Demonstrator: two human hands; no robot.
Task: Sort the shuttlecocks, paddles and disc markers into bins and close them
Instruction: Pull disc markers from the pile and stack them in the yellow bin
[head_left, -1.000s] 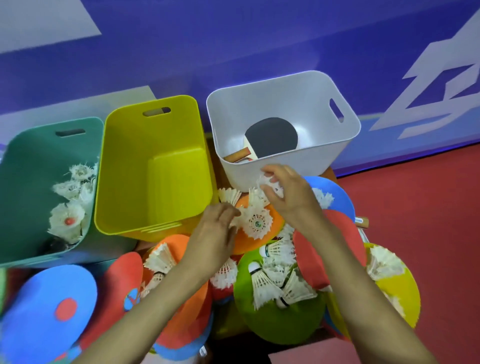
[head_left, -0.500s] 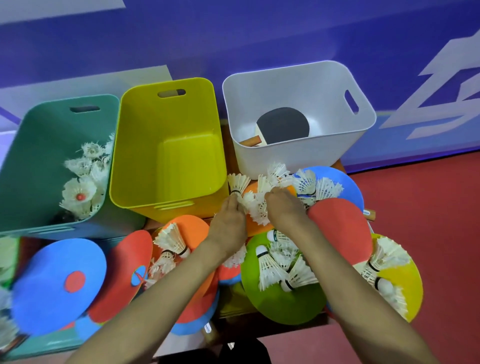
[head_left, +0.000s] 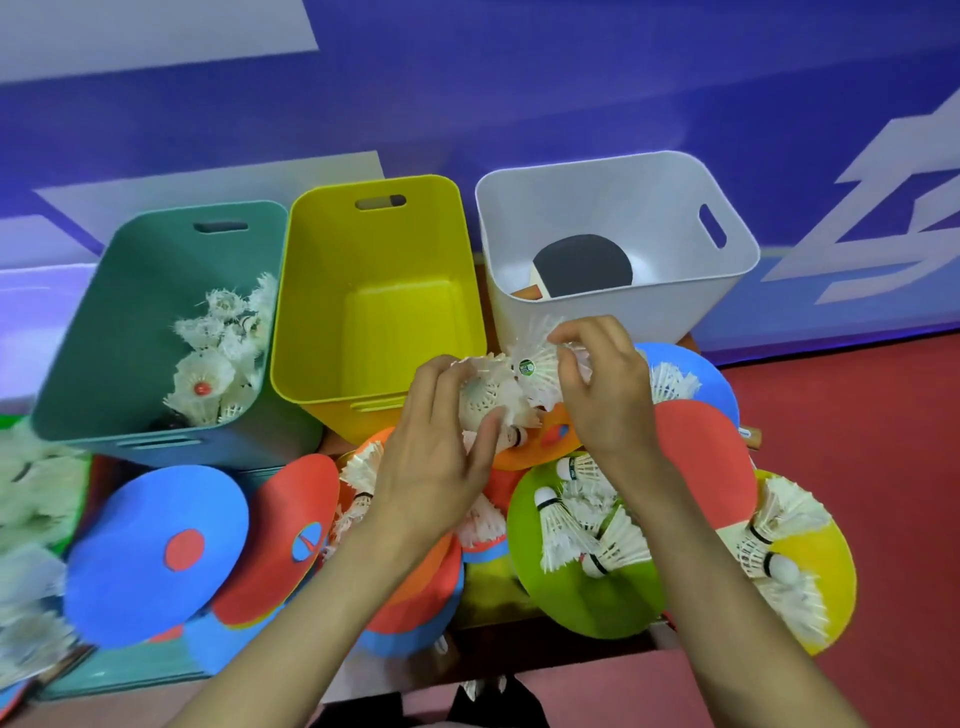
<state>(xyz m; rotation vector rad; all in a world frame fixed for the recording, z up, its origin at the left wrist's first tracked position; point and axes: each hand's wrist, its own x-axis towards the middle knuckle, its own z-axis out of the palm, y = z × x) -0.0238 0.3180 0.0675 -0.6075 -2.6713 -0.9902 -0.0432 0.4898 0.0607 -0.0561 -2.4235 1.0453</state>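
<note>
Blue wall (head_left: 519, 104) behind; left hand (head_left: 431, 457), right hand (head_left: 608, 400): fingers (head_left: 427, 376) curl round bunch of frayed white-feathered shuttlecocks (head_left: 501, 387).

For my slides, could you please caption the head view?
Left hand and right hand hold shuttlecocks above disc markers, before three open bins.

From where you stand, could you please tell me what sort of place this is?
Probably an indoor sports hall, though I cannot be certain: the red floor looks like court surfacing, the blue wall carries large white graphics, and the gear is shuttlecocks, disc markers and a paddle.
</note>
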